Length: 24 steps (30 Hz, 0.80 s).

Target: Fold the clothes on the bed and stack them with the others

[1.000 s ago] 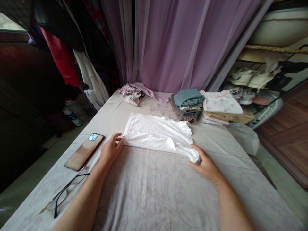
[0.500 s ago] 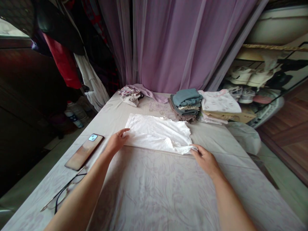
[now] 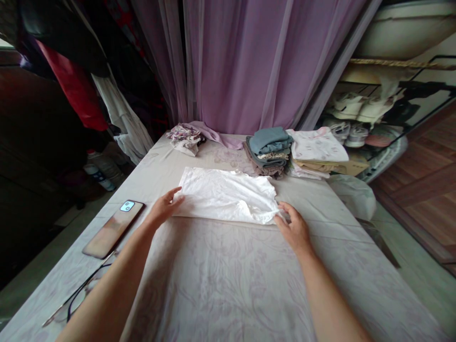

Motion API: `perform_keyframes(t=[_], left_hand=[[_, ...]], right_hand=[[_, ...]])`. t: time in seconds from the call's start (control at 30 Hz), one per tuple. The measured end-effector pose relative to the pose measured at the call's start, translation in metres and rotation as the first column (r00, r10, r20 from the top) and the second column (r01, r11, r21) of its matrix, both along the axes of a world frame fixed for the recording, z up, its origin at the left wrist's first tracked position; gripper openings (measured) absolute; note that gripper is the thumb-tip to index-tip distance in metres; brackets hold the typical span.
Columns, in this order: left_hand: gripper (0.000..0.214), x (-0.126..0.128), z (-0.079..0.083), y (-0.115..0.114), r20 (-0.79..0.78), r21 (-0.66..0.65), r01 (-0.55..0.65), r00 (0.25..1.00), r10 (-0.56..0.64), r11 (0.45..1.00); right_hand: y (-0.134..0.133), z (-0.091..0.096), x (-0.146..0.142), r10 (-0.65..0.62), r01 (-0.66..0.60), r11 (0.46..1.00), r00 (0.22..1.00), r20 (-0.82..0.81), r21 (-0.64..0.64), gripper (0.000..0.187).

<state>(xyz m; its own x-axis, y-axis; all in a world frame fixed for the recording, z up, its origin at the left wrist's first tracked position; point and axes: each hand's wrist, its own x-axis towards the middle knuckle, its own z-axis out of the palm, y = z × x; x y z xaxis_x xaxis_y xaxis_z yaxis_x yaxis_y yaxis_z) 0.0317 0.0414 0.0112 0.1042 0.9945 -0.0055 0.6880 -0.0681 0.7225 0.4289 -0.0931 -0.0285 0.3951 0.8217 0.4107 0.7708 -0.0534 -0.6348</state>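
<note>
A white garment (image 3: 221,194), folded into a long rectangle with a ruffled right end, lies flat on the cloth-covered table (image 3: 221,275). At its left end rests my left hand (image 3: 164,206), open, thumb and fingers apart beside the edge. My right hand (image 3: 294,228) is at the lower right corner. Its thumb and index finger are spread around the crumpled edge there, touching or nearly touching the fabric. Which parts of the garment are folded underneath is hidden.
A phone (image 3: 114,229) and eyeglasses (image 3: 83,289) lie on the left, close to my left forearm. Behind the garment are a crumpled floral cloth (image 3: 185,138), a stack of dark folded clothes (image 3: 269,151) and a pale folded stack (image 3: 318,146). A purple curtain (image 3: 235,66) hangs beyond.
My right hand's fingers have loosened from their pinch on the garment's corner and spread apart. The left hand stays at the left end. The whole view has shifted slightly.
</note>
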Motion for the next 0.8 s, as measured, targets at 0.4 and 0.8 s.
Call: perform_keyframes(t=[0.4, 0.8], left_hand=[[0.045, 0.010, -0.005, 0.004, -0.231, 0.077, -0.058, 0.970, 0.074, 0.995], [0.035, 0.042, -0.007, -0.020, -0.455, 0.347, 0.456, 0.846, -0.278, 0.820]], right_hand=[[0.001, -0.004, 0.006, -0.098, 0.104, 0.992, 0.992, 0.080, -0.077, 0.031], [-0.001, 0.021, -0.014, 0.093, -0.138, 0.981, 0.951, 0.294, 0.135, 0.030]])
